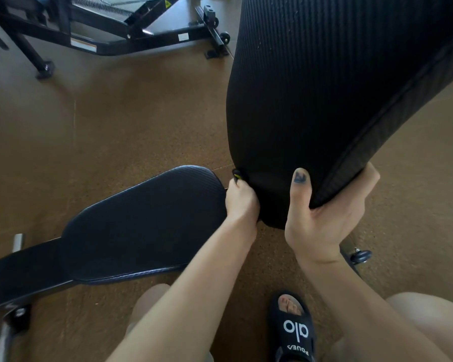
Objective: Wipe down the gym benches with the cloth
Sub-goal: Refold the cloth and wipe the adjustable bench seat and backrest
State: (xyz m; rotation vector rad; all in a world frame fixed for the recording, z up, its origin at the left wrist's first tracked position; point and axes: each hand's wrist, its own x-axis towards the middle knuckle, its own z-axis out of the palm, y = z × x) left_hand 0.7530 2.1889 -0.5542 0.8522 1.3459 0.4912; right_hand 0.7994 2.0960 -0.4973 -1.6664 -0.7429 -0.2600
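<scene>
**Black bench pad gripped at its lower end**

Black ribbed back pad (pixel 338 87) rises toward 1 o'clock. Your right hand (pixel 327 218) clasps its lower edge, thumb on the face. Your left hand (pixel 241 202) curls at the pad's 9 o'clock side, beside the seat pad (pixel 131 226). No cloth shows on either pad.
</scene>
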